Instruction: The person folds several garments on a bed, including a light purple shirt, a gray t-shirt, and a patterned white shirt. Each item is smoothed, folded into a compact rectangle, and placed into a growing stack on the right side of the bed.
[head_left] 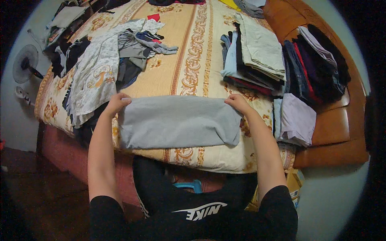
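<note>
A folded light grey cloth garment (pixel 181 120) lies flat across the near edge of the bed, longer from side to side than front to back. My left hand (pixel 118 104) pinches its far left corner between thumb and fingers. At the far right corner, my right hand (pixel 238 104) grips the fabric the same way. Creases show near the garment's right end. Just beyond my left hand lies a white printed cloth (pixel 96 75), spread over the bed's left side. A stack of folded clothes (pixel 262 48) stands beyond my right hand.
A rumpled heap of grey and dark clothes (pixel 132 51) lies at the back left. Folded dark clothes (pixel 319 66) rest against the brown leather headboard (pixel 328 126) on the right, near a folded pale lilac cloth (pixel 297 117). A fan (pixel 25 64) stands left of the bed.
</note>
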Demonstrator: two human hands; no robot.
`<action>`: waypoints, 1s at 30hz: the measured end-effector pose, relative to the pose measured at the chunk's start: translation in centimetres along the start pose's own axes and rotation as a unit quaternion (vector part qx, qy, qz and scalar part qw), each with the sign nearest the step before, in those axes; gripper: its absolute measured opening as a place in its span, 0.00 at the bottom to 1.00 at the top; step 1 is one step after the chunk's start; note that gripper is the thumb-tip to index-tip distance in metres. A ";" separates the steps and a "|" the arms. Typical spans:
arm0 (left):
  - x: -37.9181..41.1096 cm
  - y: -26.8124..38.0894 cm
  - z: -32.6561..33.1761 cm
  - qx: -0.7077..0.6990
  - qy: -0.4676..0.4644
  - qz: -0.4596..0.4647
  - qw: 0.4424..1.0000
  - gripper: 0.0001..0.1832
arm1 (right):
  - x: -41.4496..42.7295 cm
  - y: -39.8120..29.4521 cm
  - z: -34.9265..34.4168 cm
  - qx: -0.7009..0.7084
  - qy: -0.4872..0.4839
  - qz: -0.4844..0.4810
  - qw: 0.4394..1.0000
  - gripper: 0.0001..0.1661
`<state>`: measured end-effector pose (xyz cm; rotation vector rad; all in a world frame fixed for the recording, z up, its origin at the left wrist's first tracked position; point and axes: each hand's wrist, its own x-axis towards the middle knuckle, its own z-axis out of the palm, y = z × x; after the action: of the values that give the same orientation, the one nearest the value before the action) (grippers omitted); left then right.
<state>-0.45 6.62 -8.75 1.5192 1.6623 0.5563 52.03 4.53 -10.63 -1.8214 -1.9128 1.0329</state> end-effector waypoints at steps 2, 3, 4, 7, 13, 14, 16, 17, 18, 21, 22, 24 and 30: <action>1.4 -2.4 1.0 0.024 0.077 0.008 0.997 0.19 | 1.5 -0.4 1.0 -0.111 0.044 -0.010 0.993 0.19; 1.9 -3.3 1.6 -0.014 0.116 -0.007 0.993 0.21 | 1.7 -0.2 1.5 -0.167 0.066 -0.012 0.984 0.21; 2.2 -4.1 2.2 -0.050 0.155 -0.021 0.986 0.22 | 1.7 0.4 2.0 -0.125 0.099 0.003 0.987 0.20; -1.3 -2.8 4.5 -0.033 0.199 -0.021 0.979 0.30 | -1.5 3.2 2.7 0.019 0.169 0.088 0.981 0.20; -14.3 -5.9 7.4 0.086 0.293 0.006 0.952 0.28 | -13.6 1.0 5.6 0.215 0.042 0.163 0.962 0.28; -14.8 -6.0 8.2 0.089 0.301 -0.009 0.949 0.25 | -14.2 0.4 6.8 0.176 0.103 0.126 0.971 0.26; -14.9 -4.3 9.3 0.095 0.319 -0.030 0.942 0.20 | -15.1 0.0 8.9 0.095 0.230 0.048 0.967 0.23; -14.8 -4.5 8.9 0.126 0.322 -0.039 0.937 0.18 | -15.2 0.3 9.1 0.055 0.252 0.073 0.963 0.21; -14.4 -5.2 8.1 0.156 0.328 -0.047 0.930 0.16 | -14.6 0.7 9.2 0.014 0.273 0.095 0.957 0.20; -13.7 -4.9 6.9 0.186 0.288 -0.006 0.939 0.16 | -13.4 4.4 8.7 -0.062 0.278 0.108 0.952 0.17; -13.0 -7.2 6.3 0.180 0.262 0.028 0.948 0.17 | -13.0 5.1 8.6 -0.069 0.247 0.110 0.960 0.17; -12.9 -8.7 5.6 0.190 0.216 0.061 0.956 0.18 | -13.0 4.7 7.8 -0.084 0.197 0.130 0.968 0.18; -14.5 -7.8 5.9 0.176 0.261 0.015 0.949 0.19 | -15.2 1.3 6.7 -0.075 0.241 0.149 0.956 0.19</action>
<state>-1.12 -9.88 -14.41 1.7525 2.2420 0.7562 50.85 -11.98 -12.27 -2.2418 -1.4862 0.4575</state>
